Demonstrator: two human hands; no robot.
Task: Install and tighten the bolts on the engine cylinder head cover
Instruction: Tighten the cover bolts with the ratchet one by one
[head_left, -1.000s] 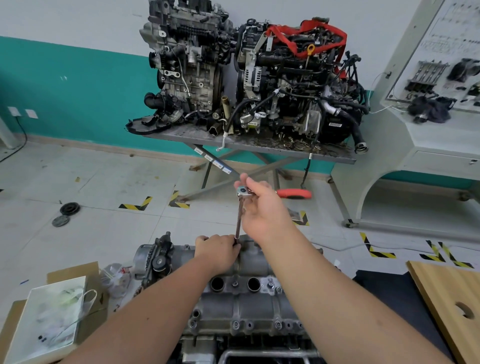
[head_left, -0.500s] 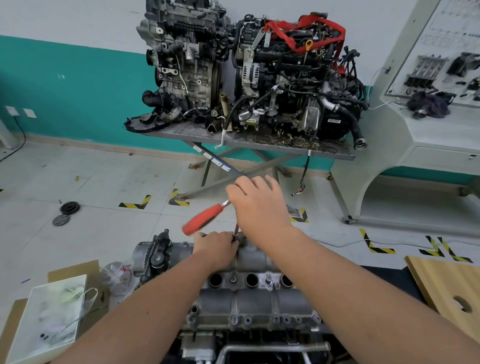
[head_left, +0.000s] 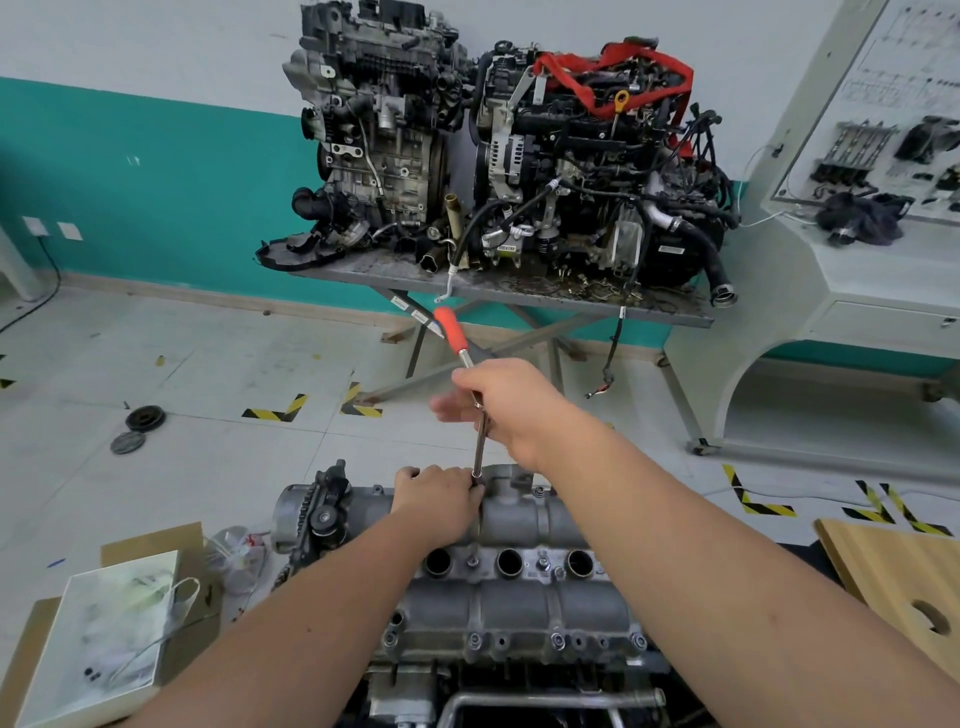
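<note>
Head view: cylinder head cover (head_left: 514, 587) sits low centre, grey cast metal, three round holes in a row along its middle, small bolts (head_left: 557, 640) seated along its near edge.

Left hand (head_left: 435, 501) rests on the far edge of the cover, fingers curled round the bottom of the extension bar (head_left: 480, 441) where it meets the cover. The bolt under the bar is hidden by the fingers.

Right hand (head_left: 511, 402) is above the cover, gripping the top of the ratchet (head_left: 457, 338) where the bar joins it. Fingertips blurred; grip looks closed round the tool head. The ratchet's red handle points up and away from the cover, tilted slightly left. Bar runs near upright from right hand down to left hand.

Left of the cover: timing chain end (head_left: 322, 514), then a crumpled clear plastic bag (head_left: 236, 551), then a white box (head_left: 104, 644) on flattened cardboard (head_left: 156, 540).

Right of the cover: wooden board (head_left: 893, 571) with a round hole.

Beyond the cover: metal tabletop (head_left: 509, 288) on crossed legs carrying two engines (head_left: 519, 156), one wrapped in a red strap (head_left: 613, 73). Right of those, a white training panel (head_left: 857, 208). Floor left of the cover has two round dark discs (head_left: 136, 428).
</note>
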